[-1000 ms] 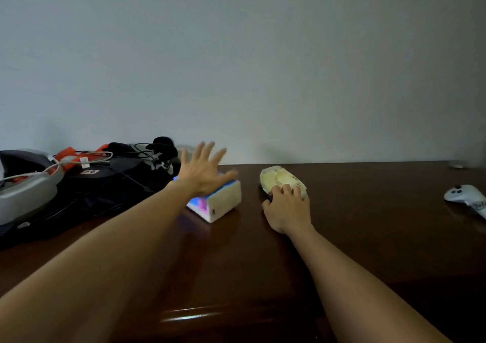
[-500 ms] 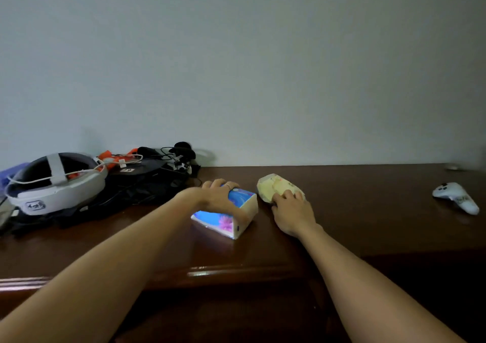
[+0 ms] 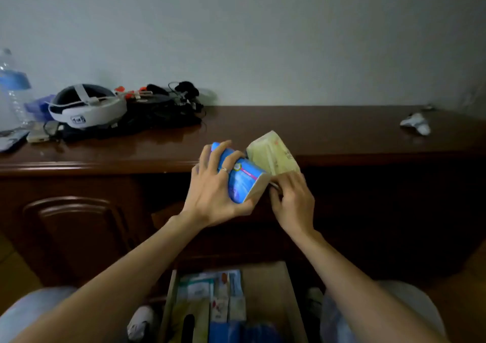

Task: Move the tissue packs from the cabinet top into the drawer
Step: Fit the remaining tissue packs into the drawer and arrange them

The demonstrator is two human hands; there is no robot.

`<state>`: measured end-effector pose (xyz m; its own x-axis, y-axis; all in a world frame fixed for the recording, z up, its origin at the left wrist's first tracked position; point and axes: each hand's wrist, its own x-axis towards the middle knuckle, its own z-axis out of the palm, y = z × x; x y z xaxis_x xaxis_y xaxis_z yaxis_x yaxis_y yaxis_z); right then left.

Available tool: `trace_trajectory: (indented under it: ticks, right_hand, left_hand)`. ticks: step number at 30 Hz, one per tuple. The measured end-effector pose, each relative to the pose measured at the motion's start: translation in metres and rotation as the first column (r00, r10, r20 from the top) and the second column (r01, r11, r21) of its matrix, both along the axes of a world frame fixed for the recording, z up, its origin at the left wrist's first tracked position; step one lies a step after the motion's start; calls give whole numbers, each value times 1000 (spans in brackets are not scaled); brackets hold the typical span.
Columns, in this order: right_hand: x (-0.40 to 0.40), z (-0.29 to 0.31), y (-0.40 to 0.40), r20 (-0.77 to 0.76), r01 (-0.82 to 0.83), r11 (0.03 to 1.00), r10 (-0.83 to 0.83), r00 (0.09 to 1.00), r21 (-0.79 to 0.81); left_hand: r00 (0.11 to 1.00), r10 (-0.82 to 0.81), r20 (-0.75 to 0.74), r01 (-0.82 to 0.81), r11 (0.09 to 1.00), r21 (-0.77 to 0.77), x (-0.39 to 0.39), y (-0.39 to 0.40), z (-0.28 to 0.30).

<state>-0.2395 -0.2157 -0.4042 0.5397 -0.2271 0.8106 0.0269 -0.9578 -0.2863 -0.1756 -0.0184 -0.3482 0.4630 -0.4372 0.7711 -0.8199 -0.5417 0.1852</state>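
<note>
Head view shows both packs off the cabinet top (image 3: 315, 132), held in the air just past its front edge. The left hand (image 3: 213, 198) is wrapped around the blue tissue pack (image 3: 243, 182), thumb under, fingers over. The right hand (image 3: 294, 200) pinches the lower end of the pale yellow tissue pack (image 3: 273, 154), and the two packs touch. That pinch looks thin; the yellow pack could slip and fall outside the open drawer (image 3: 268, 290) below. The drawer's left side is already crowded, so a pack may jam. Its near end is cut off, and its contents are too dim to identify, possibly other packets.
</note>
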Motion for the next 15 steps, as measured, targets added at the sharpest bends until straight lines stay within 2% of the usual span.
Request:
trace_trajectory:
  ticks: [3, 7, 11, 15]
  right_hand:
    - [-25, -47, -11, -129, -16, 995, 3, 992, -102]
    - [-44, -111, -24, -315, -69, 988, 22, 949, -136]
    - [-57, -180, -19, -487, -130, 986, 65, 871, -101]
    - [-75, -242, -4, -670, -113, 994, 90, 737, 9]
  left_hand:
    - [999, -53, -7, 53, 981, 184, -20, 2, -64]
    - [968, 71, -240, 11, 946, 323, -23, 7, -147]
    - [874, 230, -428, -22, 899, 438, -16, 27, -221]
    - [759, 333, -560, -58, 890, 452, -20, 55, -284]
